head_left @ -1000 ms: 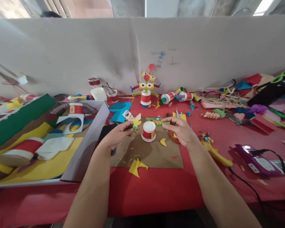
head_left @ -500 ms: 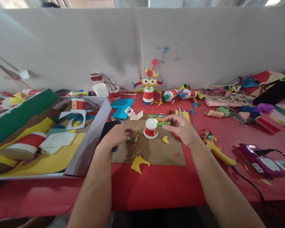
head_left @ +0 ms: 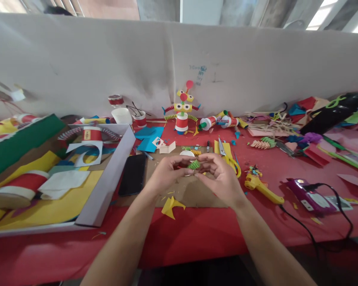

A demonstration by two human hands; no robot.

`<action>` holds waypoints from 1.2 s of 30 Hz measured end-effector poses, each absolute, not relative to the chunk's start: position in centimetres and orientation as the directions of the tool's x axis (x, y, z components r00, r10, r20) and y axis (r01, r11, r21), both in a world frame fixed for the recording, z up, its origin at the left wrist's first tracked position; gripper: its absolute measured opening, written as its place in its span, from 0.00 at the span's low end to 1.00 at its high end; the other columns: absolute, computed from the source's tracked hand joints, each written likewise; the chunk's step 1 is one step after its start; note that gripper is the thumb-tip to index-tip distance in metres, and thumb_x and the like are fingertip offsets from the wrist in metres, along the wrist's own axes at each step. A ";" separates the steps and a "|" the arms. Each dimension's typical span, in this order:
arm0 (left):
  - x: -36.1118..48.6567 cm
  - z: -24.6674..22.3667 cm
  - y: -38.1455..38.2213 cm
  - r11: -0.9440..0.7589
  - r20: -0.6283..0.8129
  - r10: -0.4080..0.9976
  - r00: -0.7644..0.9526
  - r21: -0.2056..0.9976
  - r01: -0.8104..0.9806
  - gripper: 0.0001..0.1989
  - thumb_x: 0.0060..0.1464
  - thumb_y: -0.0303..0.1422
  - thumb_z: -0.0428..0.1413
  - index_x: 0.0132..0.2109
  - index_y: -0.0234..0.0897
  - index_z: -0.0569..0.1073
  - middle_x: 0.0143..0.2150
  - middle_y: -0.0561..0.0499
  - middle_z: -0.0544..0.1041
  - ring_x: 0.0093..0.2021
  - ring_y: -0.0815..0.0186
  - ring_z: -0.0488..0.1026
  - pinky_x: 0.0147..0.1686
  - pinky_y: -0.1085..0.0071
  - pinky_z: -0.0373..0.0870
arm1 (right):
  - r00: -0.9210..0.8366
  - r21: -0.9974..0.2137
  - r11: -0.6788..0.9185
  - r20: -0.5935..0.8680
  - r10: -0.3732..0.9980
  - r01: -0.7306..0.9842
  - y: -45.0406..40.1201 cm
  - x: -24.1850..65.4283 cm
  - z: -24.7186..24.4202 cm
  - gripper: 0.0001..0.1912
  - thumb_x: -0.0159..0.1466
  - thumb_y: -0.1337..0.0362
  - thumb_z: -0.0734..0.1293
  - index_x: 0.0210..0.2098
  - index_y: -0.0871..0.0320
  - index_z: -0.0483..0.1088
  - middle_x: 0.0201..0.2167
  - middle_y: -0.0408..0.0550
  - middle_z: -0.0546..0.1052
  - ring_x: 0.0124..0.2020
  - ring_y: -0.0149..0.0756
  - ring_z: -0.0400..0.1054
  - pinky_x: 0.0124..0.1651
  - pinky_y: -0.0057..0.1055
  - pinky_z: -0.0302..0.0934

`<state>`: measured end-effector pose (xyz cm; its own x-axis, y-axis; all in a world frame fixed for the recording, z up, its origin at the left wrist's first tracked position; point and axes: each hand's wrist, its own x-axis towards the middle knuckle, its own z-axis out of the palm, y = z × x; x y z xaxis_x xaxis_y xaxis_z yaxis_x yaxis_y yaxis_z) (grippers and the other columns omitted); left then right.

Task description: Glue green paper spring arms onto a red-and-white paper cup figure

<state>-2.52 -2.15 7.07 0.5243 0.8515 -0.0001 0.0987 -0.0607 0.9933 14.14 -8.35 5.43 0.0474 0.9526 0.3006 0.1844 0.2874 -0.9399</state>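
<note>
My left hand (head_left: 170, 171) and my right hand (head_left: 217, 174) meet over the brown cardboard sheet (head_left: 193, 194). Between their fingertips is a short green accordion-folded paper spring (head_left: 193, 165), pinched from both sides. Just behind the fingers stands an upturned paper cup (head_left: 186, 153); most of it is hidden by the hands. A yellow and green folded paper strip (head_left: 194, 152) lies beyond the cup. Yellow paper scraps (head_left: 172, 207) lie near the cardboard's front edge.
An open box (head_left: 103, 198) of craft pieces stands left, beside a black phone (head_left: 132, 174). Scissors (head_left: 232, 163) and a corded yellow glue gun (head_left: 265, 190) lie right, near a purple device (head_left: 312, 198). A paper-cup figure (head_left: 181, 122) stands at the back.
My left hand has lifted from the cardboard and moved right to the green paper spring in my right hand. Both hands have come together in front of the cup. The view has shifted slightly.
</note>
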 end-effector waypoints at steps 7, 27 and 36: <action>-2.4 6.8 -2.1 0.152 -0.117 0.913 0.390 0.987 -0.060 0.15 0.43 0.34 0.65 0.41 0.35 0.77 0.35 0.50 0.79 0.33 0.70 0.73 0.32 0.74 0.69 | 0.312 -0.605 -0.044 0.346 0.885 0.795 -13.8 21.8 2.5 0.11 0.62 0.60 0.63 0.41 0.55 0.71 0.41 0.53 0.76 0.44 0.48 0.70 0.49 0.46 0.63; -2.5 6.0 -1.7 0.317 -0.107 0.863 0.494 0.876 -0.363 0.12 0.44 0.31 0.65 0.37 0.33 0.75 0.34 0.49 0.78 0.33 0.69 0.75 0.35 0.73 0.71 | 0.413 -0.185 -0.370 0.347 0.842 0.911 -16.4 27.8 1.9 0.13 0.58 0.61 0.60 0.37 0.61 0.71 0.34 0.60 0.76 0.36 0.53 0.71 0.37 0.43 0.64; -2.3 5.3 -1.6 0.336 -0.108 0.839 0.533 0.873 -0.353 0.13 0.41 0.32 0.67 0.36 0.35 0.75 0.34 0.49 0.78 0.36 0.66 0.77 0.38 0.70 0.72 | 0.200 -0.726 0.096 0.310 0.929 0.681 -15.8 18.6 6.7 0.17 0.63 0.50 0.61 0.40 0.55 0.74 0.34 0.51 0.80 0.38 0.46 0.75 0.39 0.37 0.68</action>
<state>-2.29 -1.63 5.28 0.5327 0.8394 -0.1078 -0.3531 0.3362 0.8731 18.64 -15.77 6.74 0.2003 0.9294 0.3100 0.6806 0.0956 -0.7264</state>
